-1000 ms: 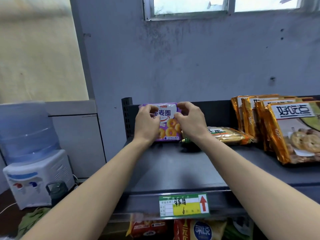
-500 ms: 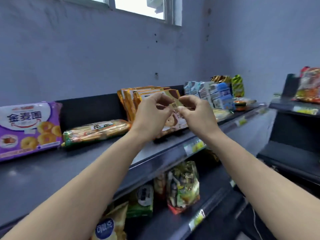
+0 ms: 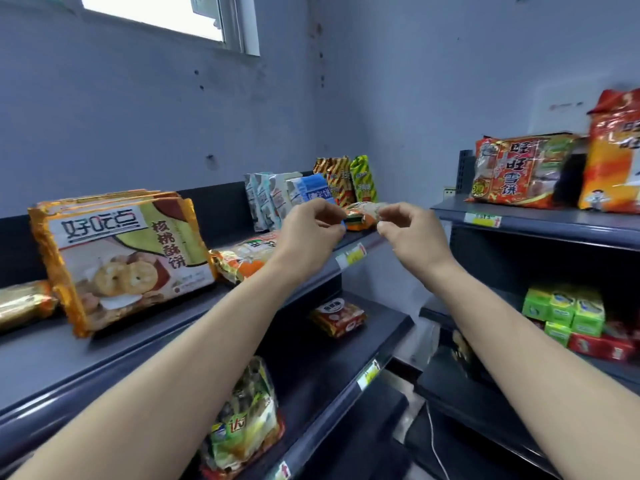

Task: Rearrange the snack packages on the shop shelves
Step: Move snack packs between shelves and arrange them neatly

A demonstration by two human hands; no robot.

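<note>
My left hand (image 3: 311, 232) and my right hand (image 3: 410, 235) hover side by side over the front edge of the upper shelf (image 3: 221, 306). Their fingers are loosely curled and hold nothing. Just behind them lies a flat orange-green packet (image 3: 362, 216); my right fingertips are close to its end, and I cannot tell if they touch it. Blue-white packages (image 3: 277, 199) stand upright behind my left hand. A row of gold biscuit packs (image 3: 121, 251) stands to the left, with an orange-green packet (image 3: 242, 258) lying beside it.
Striped green and gold bags (image 3: 349, 180) stand at the shelf's far end. Red rice-cracker bags (image 3: 519, 171) sit on the right-hand shelf unit, green boxes (image 3: 564, 308) below them. The lower shelf holds a small red pack (image 3: 337, 315) and a green bag (image 3: 246, 420). Another gold packet (image 3: 20, 303) lies far left.
Both hands let go of the purple ring-snack pack a second ago. They and my view have swung right along the shelf, past the gold biscuit packs, toward the blue-white packages.
</note>
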